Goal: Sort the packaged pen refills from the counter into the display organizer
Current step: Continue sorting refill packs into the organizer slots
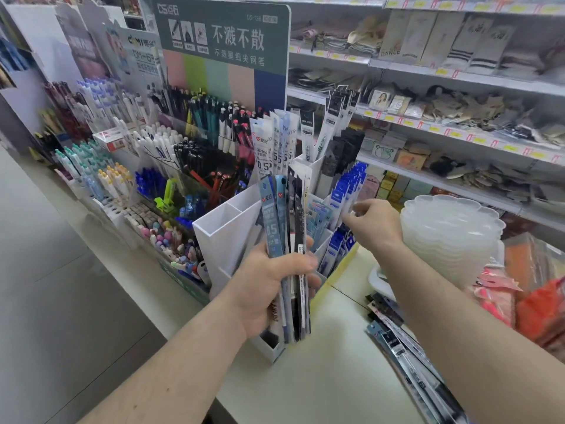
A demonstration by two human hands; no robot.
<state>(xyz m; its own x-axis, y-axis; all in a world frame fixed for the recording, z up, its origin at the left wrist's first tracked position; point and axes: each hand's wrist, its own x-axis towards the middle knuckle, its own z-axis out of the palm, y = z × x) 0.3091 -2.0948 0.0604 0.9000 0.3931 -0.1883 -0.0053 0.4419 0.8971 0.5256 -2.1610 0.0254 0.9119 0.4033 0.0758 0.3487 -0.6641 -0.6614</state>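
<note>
My left hand (272, 280) grips a tall bundle of packaged pen refills (284, 215) upright in front of the white display organizer (223, 237). The organizer's compartments hold more refill packs, blue ones (345, 191) on its right side and black and white ones (333, 123) at the back. My right hand (373, 224) hovers beside the blue packs with fingers loosely curled; I cannot tell whether it pinches one. Several more refill packs (406, 341) lie on the counter (321, 377) under my right forearm.
Pen displays (146, 166) fill the racks left of the organizer. A stack of clear plastic lids (452, 234) stands right of my right hand, with red and pink packets (526, 301) beyond. Store shelves (458, 87) run along the back.
</note>
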